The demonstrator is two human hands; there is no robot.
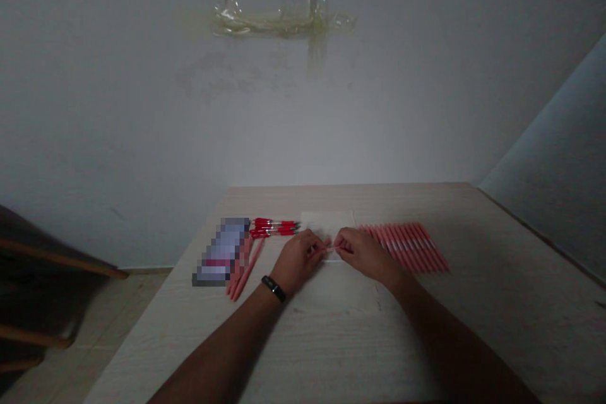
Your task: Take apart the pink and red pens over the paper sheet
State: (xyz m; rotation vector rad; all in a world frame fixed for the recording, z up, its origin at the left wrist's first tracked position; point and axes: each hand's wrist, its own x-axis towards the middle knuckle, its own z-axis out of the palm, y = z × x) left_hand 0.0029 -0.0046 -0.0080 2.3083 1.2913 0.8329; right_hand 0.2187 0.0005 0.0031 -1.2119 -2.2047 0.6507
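Head view looks down on a pale wood-grain worktop [497, 303] with two bare forearms reaching in from the bottom edge. The left hand [299, 260] and right hand [363, 252] meet near the middle of the worktop, and their fingertips come together on one thin pink strip [327, 250], the left grip pinching one end and the right grip the other; the strip is so thin and dim that its exact form is hard to tell. It lies just above one white sheet of paper [326, 225], which reaches back from under the fingers. One black wristband [273, 288] circles the left wrist. Left of the hands, a bunch of red pens [274, 227] lies crosswise, at least four, though they overlap too much for an exact count. Just below them, two pink sticks [246, 269] lie slanted beside one pixelated, unreadable box [221, 252]. Right of the right hand, a fanned row of pink-and-white tubes [404, 247] lies side by side, about fifteen, with the far ones too dim to count surely. One strip of clear tape [284, 19] clings to the wall above.
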